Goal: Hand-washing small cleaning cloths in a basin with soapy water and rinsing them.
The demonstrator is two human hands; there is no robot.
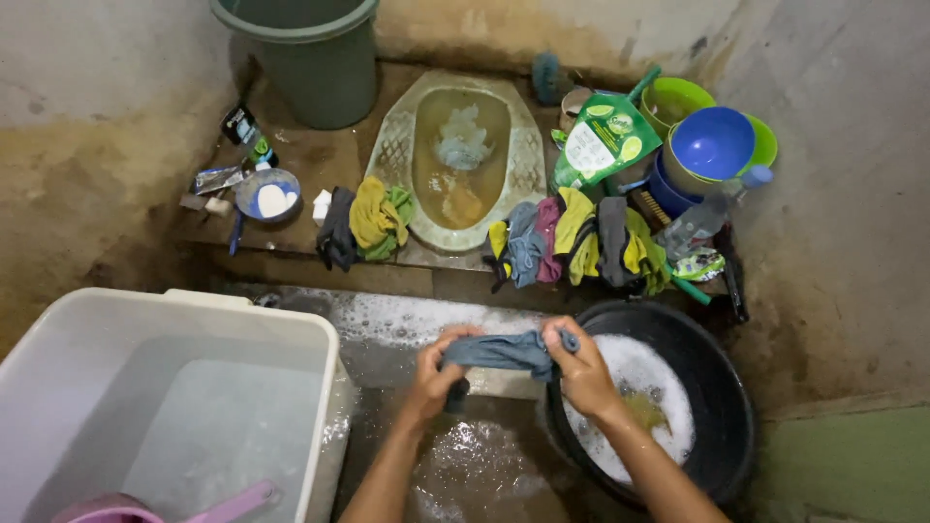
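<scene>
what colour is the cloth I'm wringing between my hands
Grey-blue cloth, gripped by left hand and right hand; head view.

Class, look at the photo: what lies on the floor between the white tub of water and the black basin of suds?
In the head view, wet soapy floor lies between the white tub and the black basin; above it, both hands, left and right, wring a grey cloth.

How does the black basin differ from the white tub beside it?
The black basin is round and dark; the white tub is rectangular and pale. The basin holds foamy suds; the tub holds clear water with a pink scoop. Both stand on the wet floor.
</scene>
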